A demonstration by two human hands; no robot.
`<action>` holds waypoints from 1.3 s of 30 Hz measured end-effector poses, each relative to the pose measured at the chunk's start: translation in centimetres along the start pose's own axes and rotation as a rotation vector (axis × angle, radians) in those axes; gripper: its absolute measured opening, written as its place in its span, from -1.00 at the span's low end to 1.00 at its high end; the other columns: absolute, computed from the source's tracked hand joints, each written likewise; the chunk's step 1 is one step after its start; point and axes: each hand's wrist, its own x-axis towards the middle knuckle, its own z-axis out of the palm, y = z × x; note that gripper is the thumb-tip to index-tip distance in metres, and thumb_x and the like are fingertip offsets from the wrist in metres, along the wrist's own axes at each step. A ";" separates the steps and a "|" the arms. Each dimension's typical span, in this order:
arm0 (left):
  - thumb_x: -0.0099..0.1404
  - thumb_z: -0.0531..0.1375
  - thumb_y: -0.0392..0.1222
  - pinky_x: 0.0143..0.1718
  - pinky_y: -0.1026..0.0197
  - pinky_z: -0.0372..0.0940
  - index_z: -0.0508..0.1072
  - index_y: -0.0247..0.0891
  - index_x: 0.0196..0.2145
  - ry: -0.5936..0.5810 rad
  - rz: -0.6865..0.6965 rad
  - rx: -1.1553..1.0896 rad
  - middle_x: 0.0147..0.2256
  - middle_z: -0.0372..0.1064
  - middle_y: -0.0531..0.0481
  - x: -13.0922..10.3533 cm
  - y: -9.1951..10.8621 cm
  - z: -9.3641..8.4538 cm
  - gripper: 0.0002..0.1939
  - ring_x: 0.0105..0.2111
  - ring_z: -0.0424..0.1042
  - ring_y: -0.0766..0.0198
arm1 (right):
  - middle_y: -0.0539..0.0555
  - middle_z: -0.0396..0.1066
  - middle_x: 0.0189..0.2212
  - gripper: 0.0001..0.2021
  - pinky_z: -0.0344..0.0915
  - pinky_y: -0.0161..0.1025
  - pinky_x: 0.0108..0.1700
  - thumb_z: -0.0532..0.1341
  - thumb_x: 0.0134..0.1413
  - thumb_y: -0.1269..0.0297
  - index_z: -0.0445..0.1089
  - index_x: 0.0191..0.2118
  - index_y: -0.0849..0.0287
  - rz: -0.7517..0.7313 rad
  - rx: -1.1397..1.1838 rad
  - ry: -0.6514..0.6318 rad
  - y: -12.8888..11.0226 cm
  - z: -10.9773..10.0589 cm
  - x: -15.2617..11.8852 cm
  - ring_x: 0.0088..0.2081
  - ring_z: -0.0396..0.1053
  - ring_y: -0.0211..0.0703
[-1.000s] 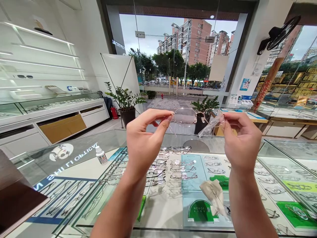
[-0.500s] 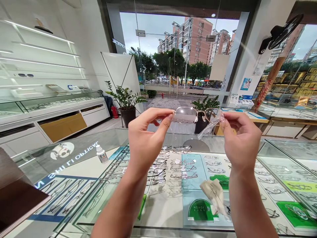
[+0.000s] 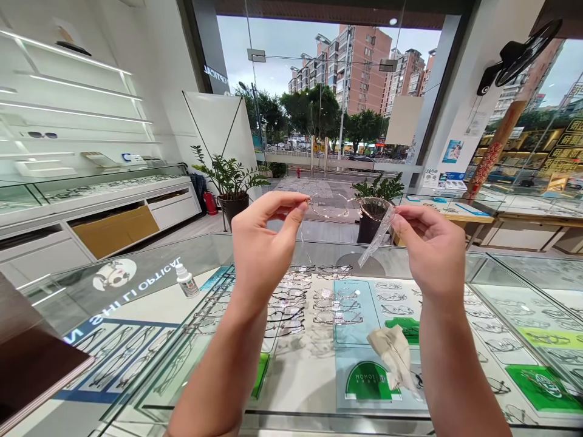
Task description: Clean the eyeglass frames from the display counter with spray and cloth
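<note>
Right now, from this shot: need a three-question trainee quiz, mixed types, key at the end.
1. Open: what do the left hand and right hand hold between them?
2. True or false: neither hand is holding the beige cloth.
3. Choose: in this view, the white bottle stands (A) left of both hands, (B) between them, (C) right of both.

Key: 1. thin-framed glasses; 2. true; 3. A.

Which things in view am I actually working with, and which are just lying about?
In hand:
thin-rimmed glasses, held by left hand and right hand
clear plastic, hanging at the right hand

Lying about, unheld:
crumpled beige cloth
white bottle
displayed eyeglasses
</note>
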 end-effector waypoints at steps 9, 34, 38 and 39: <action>0.35 0.34 -0.26 -0.31 0.27 0.44 0.68 -0.13 -0.19 0.031 0.030 0.046 -0.27 0.61 -0.01 0.3 -0.2 -0.4 -0.88 -0.25 0.57 0.27 | 0.12 0.67 -0.20 -0.81 0.57 -0.10 -0.14 0.43 0.18 0.15 0.68 -0.15 0.10 0.058 0.012 -0.080 -0.4 -0.1 -0.1 -0.21 0.60 -0.08; 0.39 0.31 -0.31 -0.21 0.27 0.53 0.69 -0.13 -0.17 0.035 0.097 0.084 -0.25 0.61 0.01 0.2 0.4 -0.5 -0.85 -0.22 0.58 0.30 | 0.11 0.66 -0.21 -0.61 0.52 -0.08 -0.05 0.34 0.24 -0.16 0.68 -0.19 0.08 0.264 0.120 -0.269 0.4 0.3 0.3 -0.20 0.57 -0.05; 0.38 0.32 -0.30 -0.21 0.26 0.54 0.69 -0.12 -0.17 0.035 0.102 0.091 -0.24 0.61 0.00 0.1 0.5 -0.6 -0.85 -0.22 0.58 0.29 | 0.11 0.65 -0.22 -0.61 0.54 -0.07 -0.04 0.38 0.18 -0.17 0.67 -0.23 0.09 0.293 0.157 -0.280 0.5 0.3 0.5 -0.21 0.57 -0.07; 0.38 0.32 -0.30 -0.21 0.26 0.54 0.69 -0.12 -0.17 0.039 0.105 0.092 -0.24 0.61 0.00 0.1 0.5 -0.6 -0.85 -0.21 0.58 0.29 | 0.11 0.65 -0.23 -0.61 0.55 -0.07 -0.04 0.39 0.17 -0.17 0.67 -0.23 0.09 0.301 0.164 -0.280 0.5 0.3 0.5 -0.22 0.57 -0.07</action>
